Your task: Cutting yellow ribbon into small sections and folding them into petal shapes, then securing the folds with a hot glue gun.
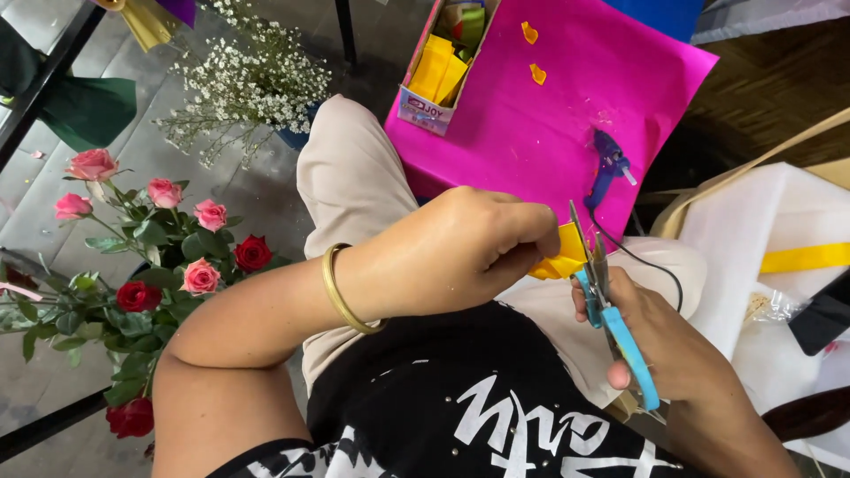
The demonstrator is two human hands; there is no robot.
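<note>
Yellow paper scrap [560, 257] sits pinched in the clenched left hand [460, 252] over the lap while the right hand [660, 341] grips blue-handled scissors [611, 301], whose blades risk nicking nearby fingertips.

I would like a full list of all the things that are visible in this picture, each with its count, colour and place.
yellow paper piece: one, yellow, held in the left hand
scissors: one pair, blue handles, in the right hand, blades at the paper
glue gun: one, blue, on the pink sheet
pink sheet: one, magenta, ahead of the knees
scraps: two, yellow, on the sheet
box: one, holding yellow paper, sheet's left edge
roses: several, pink and red, left
white flowers: one bunch, upper left
bracelet: one, gold, left wrist
left hand: grips the paper
right hand: holds the scissors
</note>
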